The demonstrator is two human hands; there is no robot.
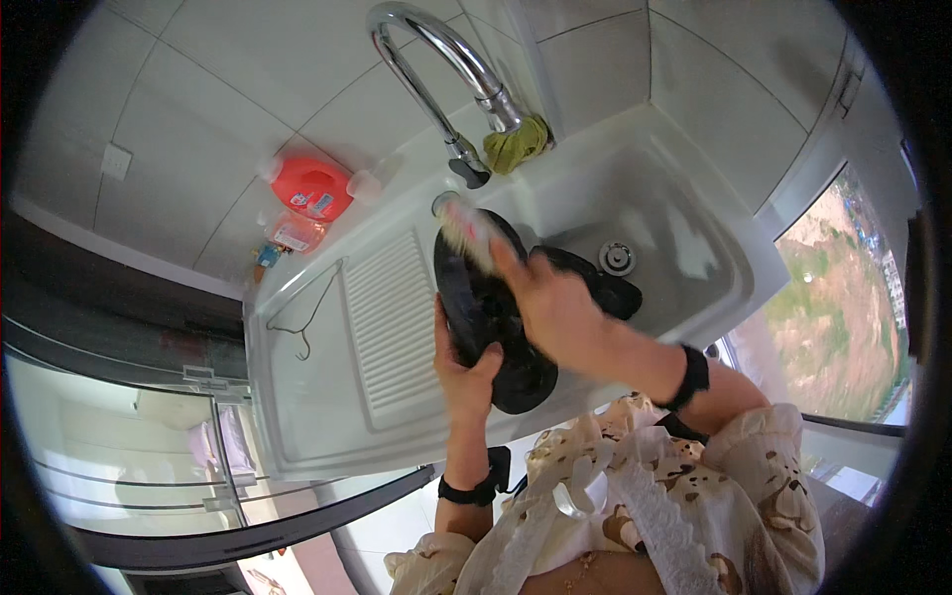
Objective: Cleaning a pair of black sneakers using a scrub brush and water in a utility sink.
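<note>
A black shoe [476, 305] is tilted over the edge between the washboard [393, 320] and the basin. My left hand [468, 372] grips its side, thumb over the near half. In my right hand [554, 305] is a scrub brush [468, 234] with pale bristles, blurred, against the far half of the shoe. Which face of the shoe is uppermost I cannot tell for sure. A second black shoe [617, 295] lies in the basin, partly hidden behind my right hand.
A chrome faucet [446, 44] arches above the white sink [699, 297], a green cloth [517, 146] around its base. The drain [617, 258] lies beyond the second shoe. At left are a wire hanger [305, 327], a red detergent bottle [312, 190] and a clear pinkish bottle [297, 232].
</note>
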